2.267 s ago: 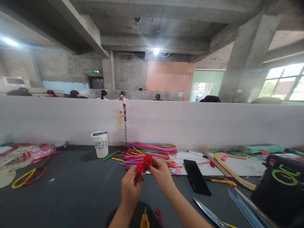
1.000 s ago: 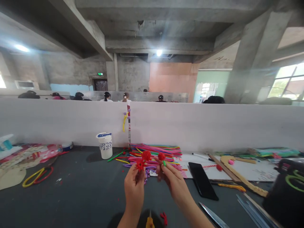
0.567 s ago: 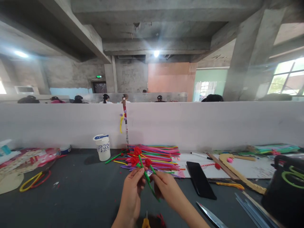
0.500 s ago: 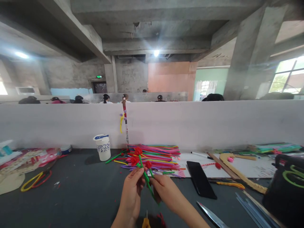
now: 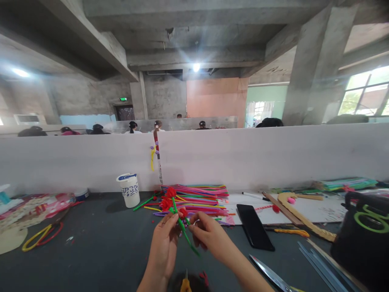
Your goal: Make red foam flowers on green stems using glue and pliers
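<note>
My left hand (image 5: 164,241) is closed around the green stems (image 5: 186,235) of red pipe-cleaner flowers. One red flower (image 5: 172,192) stands highest, and another red bloom (image 5: 165,203) sits just below it to the left. A smaller red flower (image 5: 182,213) leans to the right, above my left fingertips. My right hand (image 5: 209,233) pinches at the short green stem under that smaller flower; its lower fingers are curled. The long green stem ends hang free between my hands. Behind the flowers lies a pile of coloured pipe cleaners (image 5: 206,198).
A white lidded cup (image 5: 130,192) stands left of the pile. To the right are a black phone (image 5: 255,227), large scissors (image 5: 267,271) and a black bag (image 5: 361,243). A yellow-handled tool (image 5: 185,284) lies at the near edge. A white partition (image 5: 258,158) closes off the back.
My right hand has shifted slightly up and away from the long stems, to the smaller flower's stem. My left hand still holds the bunch. The whole view has shifted a little.
</note>
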Available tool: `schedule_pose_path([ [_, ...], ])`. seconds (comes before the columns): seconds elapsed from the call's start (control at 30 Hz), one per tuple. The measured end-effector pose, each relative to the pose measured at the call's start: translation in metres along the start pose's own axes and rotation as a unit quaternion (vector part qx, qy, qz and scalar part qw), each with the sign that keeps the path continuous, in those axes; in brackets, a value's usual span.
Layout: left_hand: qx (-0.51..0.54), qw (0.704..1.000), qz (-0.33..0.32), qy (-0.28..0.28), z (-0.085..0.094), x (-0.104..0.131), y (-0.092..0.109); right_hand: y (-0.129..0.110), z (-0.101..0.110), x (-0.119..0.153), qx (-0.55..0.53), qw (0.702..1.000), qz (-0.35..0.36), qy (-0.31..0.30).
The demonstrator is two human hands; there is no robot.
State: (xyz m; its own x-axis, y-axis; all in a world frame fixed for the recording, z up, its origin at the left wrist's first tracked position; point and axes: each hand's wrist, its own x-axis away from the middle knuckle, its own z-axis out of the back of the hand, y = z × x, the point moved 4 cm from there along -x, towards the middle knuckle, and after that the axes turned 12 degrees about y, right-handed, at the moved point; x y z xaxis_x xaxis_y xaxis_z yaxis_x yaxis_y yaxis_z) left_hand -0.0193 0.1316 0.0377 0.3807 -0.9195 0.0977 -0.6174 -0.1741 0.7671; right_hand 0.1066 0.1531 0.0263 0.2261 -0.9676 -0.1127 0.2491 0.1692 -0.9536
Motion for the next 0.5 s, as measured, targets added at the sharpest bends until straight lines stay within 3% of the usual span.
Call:
schedule_pose_path([
  [0.1,-0.018,1.0,-0.014,0.005,0.0,0.002,0.004,0.001,0.004,-0.004,-0.02,0.999,0.025,0.012],
  [0.3,-0.09,0.994,-0.066,0.015,0.001,0.005,0.005,-0.004,0.025,-0.006,-0.047,0.988,0.103,0.109],
  [0.5,-0.159,0.979,-0.128,-0.009,-0.005,0.013,0.004,-0.009,0.019,0.0,-0.049,0.979,0.146,0.131],
])
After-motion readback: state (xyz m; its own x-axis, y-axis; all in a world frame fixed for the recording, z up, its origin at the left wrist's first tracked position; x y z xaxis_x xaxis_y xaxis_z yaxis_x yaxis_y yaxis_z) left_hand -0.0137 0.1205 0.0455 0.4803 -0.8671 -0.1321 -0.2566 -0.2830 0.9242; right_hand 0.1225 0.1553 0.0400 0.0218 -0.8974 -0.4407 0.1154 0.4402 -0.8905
